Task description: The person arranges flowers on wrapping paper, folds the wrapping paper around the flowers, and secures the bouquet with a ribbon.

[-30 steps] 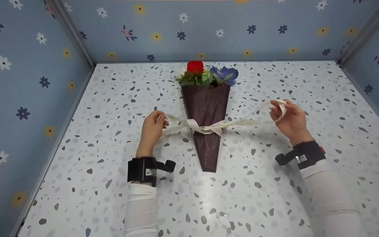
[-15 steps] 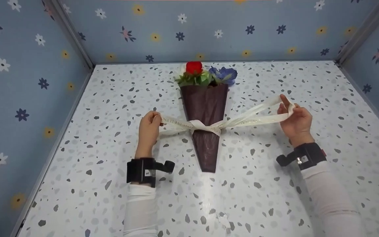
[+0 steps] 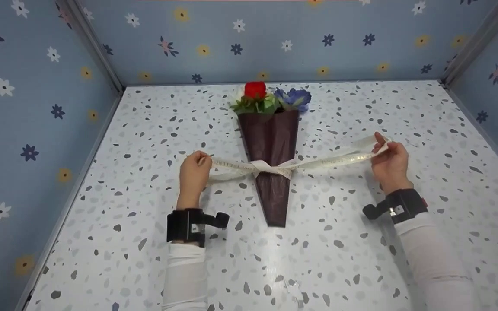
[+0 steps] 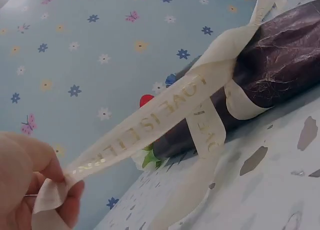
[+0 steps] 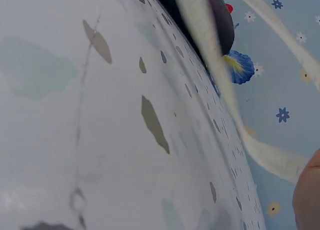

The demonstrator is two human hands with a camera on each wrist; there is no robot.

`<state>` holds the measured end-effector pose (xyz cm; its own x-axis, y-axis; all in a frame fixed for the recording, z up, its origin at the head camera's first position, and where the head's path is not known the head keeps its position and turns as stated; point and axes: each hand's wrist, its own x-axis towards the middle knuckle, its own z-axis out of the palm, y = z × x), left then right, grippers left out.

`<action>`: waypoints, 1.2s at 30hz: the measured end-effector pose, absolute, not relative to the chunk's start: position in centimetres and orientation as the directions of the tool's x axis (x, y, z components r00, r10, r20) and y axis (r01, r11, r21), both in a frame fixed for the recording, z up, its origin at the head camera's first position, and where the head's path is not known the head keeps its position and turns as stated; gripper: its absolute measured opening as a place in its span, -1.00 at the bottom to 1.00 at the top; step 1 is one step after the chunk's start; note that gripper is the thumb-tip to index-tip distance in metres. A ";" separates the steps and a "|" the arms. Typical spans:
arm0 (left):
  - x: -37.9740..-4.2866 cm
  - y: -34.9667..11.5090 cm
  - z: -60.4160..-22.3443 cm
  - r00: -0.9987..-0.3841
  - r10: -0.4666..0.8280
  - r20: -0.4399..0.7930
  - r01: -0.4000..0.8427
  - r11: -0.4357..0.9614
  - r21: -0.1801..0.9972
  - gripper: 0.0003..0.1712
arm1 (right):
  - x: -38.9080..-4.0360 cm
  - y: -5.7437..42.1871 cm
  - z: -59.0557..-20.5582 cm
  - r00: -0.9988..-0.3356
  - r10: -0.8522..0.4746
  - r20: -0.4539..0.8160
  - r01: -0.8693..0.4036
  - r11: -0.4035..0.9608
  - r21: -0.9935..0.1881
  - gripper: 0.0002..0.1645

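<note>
A bouquet in dark maroon wrapping (image 3: 270, 138) lies on the table with its narrow end towards me. A red flower (image 3: 255, 90) and a blue flower (image 3: 294, 99) stick out of its top. Cream ribbon (image 3: 270, 168) with gold lettering crosses the wrap's middle in a crossed tie. On the left my left hand (image 3: 194, 175) pinches one ribbon strand (image 4: 145, 125) between thumb and fingers, while another strand hangs loose below it. Off to the right, my right hand (image 3: 391, 163) holds the other ribbon end, looped at its fingers; the right wrist view shows only a bit of this hand (image 5: 307, 200).
The speckled white table (image 3: 145, 268) spreads around the bouquet. Blue flower-patterned panels (image 3: 266, 43) stand at the back and both sides. Each wrist wears a black camera band, such as the left wristband (image 3: 186, 226).
My right hand has moved outward to the right and my left hand slightly left and towards me. The ribbon strands have straightened, and the tie on the wrap looks tighter.
</note>
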<state>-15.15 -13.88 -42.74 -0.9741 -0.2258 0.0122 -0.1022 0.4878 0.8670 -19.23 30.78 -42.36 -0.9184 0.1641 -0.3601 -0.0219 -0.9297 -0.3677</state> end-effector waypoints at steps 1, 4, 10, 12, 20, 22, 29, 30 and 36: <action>-15.1 -13.7 -42.8 -0.985 -0.171 -0.006 -0.096 0.521 0.848 -0.75 | -19.2 30.8 -42.4 -0.918 0.153 -0.365 -0.006 -0.928 -0.373 -0.44; -15.1 -13.0 -43.1 -0.998 0.023 -0.064 -0.038 0.587 0.808 -0.75 | -19.0 30.8 -42.6 -0.928 0.110 -0.355 0.043 -0.917 -0.396 -0.49; -15.0 -11.3 -43.4 -0.966 0.229 -0.119 0.064 0.658 0.750 -0.82 | -18.9 30.3 -42.8 -0.941 0.102 -0.322 0.063 -0.884 -0.464 -0.63; -14.8 -10.7 -43.4 -0.947 0.278 -0.164 0.068 0.670 0.740 -0.77 | -18.8 30.2 -42.8 -0.939 0.114 -0.325 0.058 -0.878 -0.475 -0.63; -13.8 -9.2 -43.2 -0.885 0.390 -0.255 0.165 0.775 0.611 -0.76 | -18.8 30.1 -42.9 -0.938 0.101 -0.333 0.068 -0.886 -0.459 -0.72; -13.6 -8.6 -43.4 -0.907 0.354 -0.227 0.170 0.804 0.570 -0.76 | -18.7 30.1 -42.9 -0.940 0.101 -0.327 0.066 -0.885 -0.462 -0.75; -13.9 -7.2 -44.5 -0.955 0.286 -0.082 0.203 0.827 0.524 -0.83 | -18.7 30.4 -43.2 -0.948 0.089 -0.306 0.071 -0.877 -0.476 -0.87; -14.0 -7.1 -44.6 -0.955 0.290 -0.068 0.211 0.820 0.532 -0.86 | -18.7 30.5 -43.2 -0.948 0.087 -0.306 0.072 -0.878 -0.473 -0.89; -14.6 -8.2 -43.8 -0.941 0.338 -0.033 0.231 0.709 0.666 -0.85 | -18.6 30.8 -43.1 -0.924 0.104 -0.367 0.086 -0.881 -0.466 -0.97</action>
<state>-14.63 -8.24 -43.79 -0.9407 0.3377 -0.0327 0.2313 0.7089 0.6663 -18.57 30.83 -43.05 -0.9245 0.1036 -0.3670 0.0862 -0.8807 -0.4657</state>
